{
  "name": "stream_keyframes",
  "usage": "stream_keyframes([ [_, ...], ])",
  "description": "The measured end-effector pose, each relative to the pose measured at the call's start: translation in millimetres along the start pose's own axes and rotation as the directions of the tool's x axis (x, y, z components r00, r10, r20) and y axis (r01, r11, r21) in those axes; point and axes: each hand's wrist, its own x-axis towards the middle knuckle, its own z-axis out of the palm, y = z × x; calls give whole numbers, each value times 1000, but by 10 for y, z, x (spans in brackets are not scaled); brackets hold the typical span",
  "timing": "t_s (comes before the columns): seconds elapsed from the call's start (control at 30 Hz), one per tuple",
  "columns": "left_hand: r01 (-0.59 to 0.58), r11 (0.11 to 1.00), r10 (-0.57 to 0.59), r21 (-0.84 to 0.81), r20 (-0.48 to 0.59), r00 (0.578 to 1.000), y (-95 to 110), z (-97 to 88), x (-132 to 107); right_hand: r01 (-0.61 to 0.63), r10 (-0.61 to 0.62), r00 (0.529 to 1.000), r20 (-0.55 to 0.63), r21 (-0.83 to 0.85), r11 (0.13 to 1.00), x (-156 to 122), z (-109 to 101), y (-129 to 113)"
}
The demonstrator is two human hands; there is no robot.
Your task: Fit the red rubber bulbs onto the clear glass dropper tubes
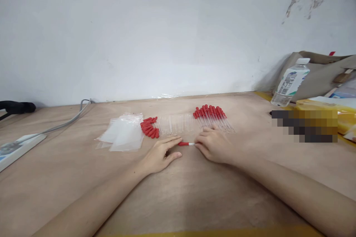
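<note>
A dropper [187, 143] with a red rubber bulb and a clear tube lies sideways between my hands. My right hand [214, 145] has its fingers closed on the clear tube's end. My left hand [162, 153] rests at the bulb end, fingers stretched out and thumb apart; the fingertips are at the bulb, and I cannot tell how firmly they touch. Just beyond my left hand is a cluster of loose red rubber bulbs [150, 127]. Clear thin tubes [175, 123] lie in a row beside them. Past my right hand are several droppers with red bulbs [210, 113], side by side.
Clear plastic bags [126, 133] are stacked left of the bulbs. A white power strip [25, 148] with a grey cable [65, 123] sits at far left. To the right stand a water bottle [290, 83] and a grey bag [319, 74], near a yellow package [314, 105]. A wall backs the table.
</note>
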Motion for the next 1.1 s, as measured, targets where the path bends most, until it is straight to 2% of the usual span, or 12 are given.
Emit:
stream_keyframes([
  [0.07,-17,999,14,27,126,992,0,-55,-44,-124,124,992,-1,10,992,-21,-38,113],
  [0.13,-40,997,26,60,207,978,-6,-91,-74,-294,295,955,-4,54,954,-17,-57,249],
  [0.2,-53,995,29,90,246,969,-16,-102,-86,-475,479,878,-7,117,872,25,-64,382],
  [0.27,-66,993,36,102,271,962,-27,-96,-84,-617,626,779,-26,137,775,106,-58,491],
  [0.3,-68,992,37,104,276,960,-31,-90,-81,-668,676,736,-40,124,734,159,-47,534],
  [0.37,-67,992,34,109,278,960,-35,-82,-75,-725,730,681,-66,78,684,273,-3,600],
  [0.47,-65,991,28,120,288,957,-29,-84,-69,-757,757,647,-92,38,652,423,108,654],
  [0.53,-62,990,22,126,300,954,-20,-89,-66,-759,757,644,-112,25,650,481,190,662],
  [0.67,-45,989,-2,139,316,949,-13,-93,-59,-729,723,677,-138,6,684,513,318,641],
  [0.87,-76,985,25,152,313,949,-37,-83,-64,-757,746,650,-142,-38,653,519,398,619],
  [1.0,-51,985,-6,165,329,944,-26,-87,-57,-700,692,711,-124,-31,714,553,388,550],
  [1.1,-37,984,-25,174,343,939,-5,-91,-46,-664,661,748,-58,-57,746,639,394,476],
])
